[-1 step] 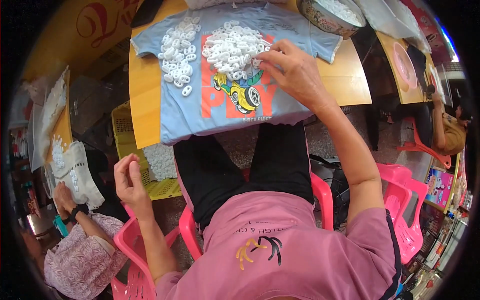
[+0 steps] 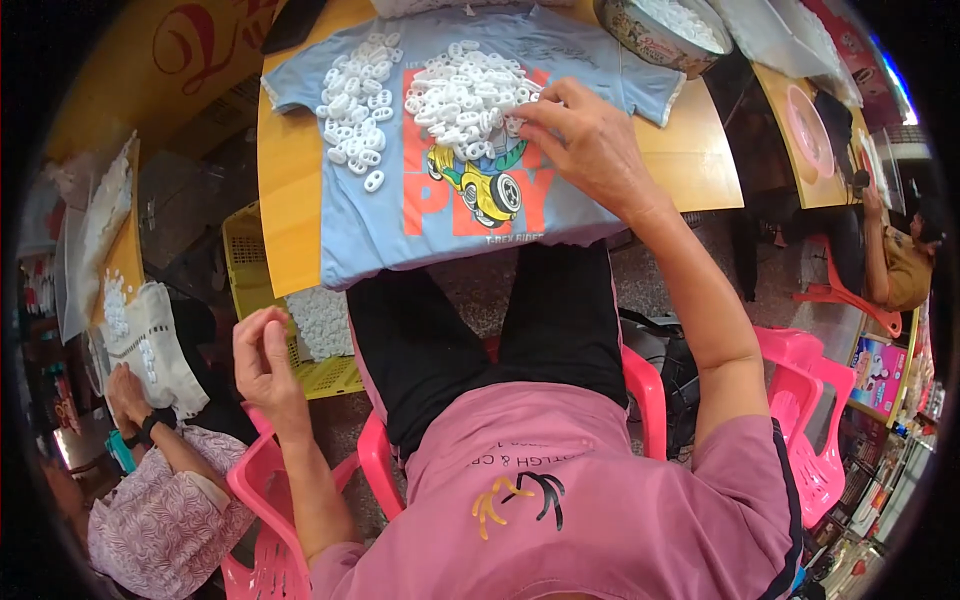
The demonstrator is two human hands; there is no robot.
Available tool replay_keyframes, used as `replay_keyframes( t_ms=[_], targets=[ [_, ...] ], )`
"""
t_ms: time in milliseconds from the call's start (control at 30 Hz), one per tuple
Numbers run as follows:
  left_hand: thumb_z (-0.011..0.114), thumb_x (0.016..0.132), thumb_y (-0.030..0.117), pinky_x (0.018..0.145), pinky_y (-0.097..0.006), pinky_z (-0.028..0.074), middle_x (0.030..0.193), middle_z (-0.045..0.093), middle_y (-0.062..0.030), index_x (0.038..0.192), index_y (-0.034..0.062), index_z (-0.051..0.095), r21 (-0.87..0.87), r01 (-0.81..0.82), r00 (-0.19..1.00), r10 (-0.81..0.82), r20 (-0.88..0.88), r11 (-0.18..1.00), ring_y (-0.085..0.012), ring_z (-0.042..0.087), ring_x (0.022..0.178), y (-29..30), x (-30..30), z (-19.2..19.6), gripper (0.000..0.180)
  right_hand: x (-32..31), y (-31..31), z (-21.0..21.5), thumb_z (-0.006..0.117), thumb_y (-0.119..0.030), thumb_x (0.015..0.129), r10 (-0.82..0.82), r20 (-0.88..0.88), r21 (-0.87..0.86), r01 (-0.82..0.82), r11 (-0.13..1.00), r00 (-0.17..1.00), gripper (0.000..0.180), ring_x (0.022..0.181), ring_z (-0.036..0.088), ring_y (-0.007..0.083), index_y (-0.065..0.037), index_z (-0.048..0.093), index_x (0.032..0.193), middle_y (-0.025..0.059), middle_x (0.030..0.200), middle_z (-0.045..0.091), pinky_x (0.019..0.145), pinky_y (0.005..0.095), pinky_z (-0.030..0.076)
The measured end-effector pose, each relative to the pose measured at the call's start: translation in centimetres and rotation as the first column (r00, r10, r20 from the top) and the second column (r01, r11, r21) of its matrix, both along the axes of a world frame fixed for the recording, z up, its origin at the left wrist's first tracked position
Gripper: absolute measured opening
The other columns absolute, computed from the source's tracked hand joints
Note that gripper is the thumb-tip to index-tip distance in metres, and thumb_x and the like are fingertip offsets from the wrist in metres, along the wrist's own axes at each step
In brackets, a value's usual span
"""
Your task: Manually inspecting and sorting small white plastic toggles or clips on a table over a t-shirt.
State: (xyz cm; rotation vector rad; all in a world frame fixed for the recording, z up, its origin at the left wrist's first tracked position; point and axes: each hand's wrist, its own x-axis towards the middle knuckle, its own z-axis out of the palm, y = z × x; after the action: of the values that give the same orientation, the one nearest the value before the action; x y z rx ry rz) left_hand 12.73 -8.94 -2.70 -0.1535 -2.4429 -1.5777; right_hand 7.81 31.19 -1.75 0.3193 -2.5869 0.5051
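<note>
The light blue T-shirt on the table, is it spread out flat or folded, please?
Spread flat: the light blue T-shirt shows both sleeves and its whole print, with white plastic rings piled on it.

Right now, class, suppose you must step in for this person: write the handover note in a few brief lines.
Right hand: fingertips in the bigger pile of small white plastic rings on the light blue T-shirt; whether its grip holds one cannot be told.
Left hand: raised beside the lap, off the table, fingers curled; contents hidden.
A smaller ring group lies apart on the left.
Both groups remain on the shirt.
</note>
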Motion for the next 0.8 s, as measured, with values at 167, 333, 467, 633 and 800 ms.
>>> replay_keyframes(
  t_ms=[167, 333, 467, 633, 800],
  targets=[
    [0.059, 0.087, -0.007, 0.075, -0.026, 0.048, 0.094, 0.061, -0.0101, 0.098, -0.0022, 0.062, 0.025, 0.272, 0.957, -0.268, -0.107, 0.962, -0.0166, 0.060, 0.083, 5.5, -0.2, 1.7, 0.012, -0.9, 0.2, 0.3, 0.069, -0.016, 0.081, 0.005, -0.009, 0.060, -0.004, 0.998, 1.000, 0.013, 0.080, 0.061, 0.0269, -0.012, 0.069, 0.094, 0.0074, 0.089, 0.059, 0.066, 0.0370, 0.048],
    [0.064, 0.082, -0.008, 0.069, -0.026, 0.048, 0.088, 0.063, -0.0114, 0.095, -0.0015, 0.064, -0.034, 0.404, 0.895, -0.402, -0.191, 0.914, -0.0178, 0.060, 0.076, 10.3, -1.6, 1.7, 0.014, -0.9, 0.4, 0.4, 0.070, -0.015, 0.080, 0.077, -0.035, 0.110, -0.073, 0.991, 0.996, 0.011, 0.080, 0.061, 0.0283, -0.008, 0.065, 0.087, 0.0082, 0.088, 0.058, 0.066, 0.0377, 0.048],
    [0.065, 0.081, -0.008, 0.064, -0.026, 0.048, 0.088, 0.064, -0.0119, 0.095, -0.0014, 0.065, 0.071, 0.495, 0.861, -0.479, -0.169, 0.866, -0.0172, 0.060, 0.071, 13.4, -2.2, 2.0, 0.016, -0.3, 0.3, 0.1, 0.070, -0.013, 0.079, 0.075, -0.003, 0.062, -0.074, 0.995, 0.997, 0.011, 0.080, 0.061, 0.0284, -0.008, 0.064, 0.087, 0.0085, 0.089, 0.059, 0.066, 0.0372, 0.048],
    [0.065, 0.082, -0.006, 0.064, -0.026, 0.048, 0.088, 0.064, -0.0112, 0.096, -0.0009, 0.065, 0.141, 0.524, 0.844, -0.490, -0.219, 0.840, -0.0164, 0.059, 0.070, 15.9, -2.8, 1.0, 0.015, 0.0, 0.0, -0.3, 0.070, -0.012, 0.079, 0.088, -0.013, 0.027, -0.088, 0.996, 0.996, 0.015, 0.080, 0.062, 0.0276, -0.009, 0.067, 0.093, 0.0078, 0.090, 0.059, 0.065, 0.0361, 0.049],
    [0.065, 0.083, -0.004, 0.065, -0.027, 0.048, 0.087, 0.064, -0.0104, 0.095, -0.0014, 0.065, 0.157, 0.542, 0.837, -0.515, -0.184, 0.826, -0.0163, 0.059, 0.070, 17.1, -2.7, 0.9, 0.012, -0.5, 0.0, 0.1, 0.071, -0.017, 0.079, 0.063, 0.013, 0.073, -0.064, 0.995, 0.998, 0.014, 0.079, 0.062, 0.0261, -0.011, 0.070, 0.091, 0.0052, 0.089, 0.059, 0.065, 0.0357, 0.049]
  ],
)
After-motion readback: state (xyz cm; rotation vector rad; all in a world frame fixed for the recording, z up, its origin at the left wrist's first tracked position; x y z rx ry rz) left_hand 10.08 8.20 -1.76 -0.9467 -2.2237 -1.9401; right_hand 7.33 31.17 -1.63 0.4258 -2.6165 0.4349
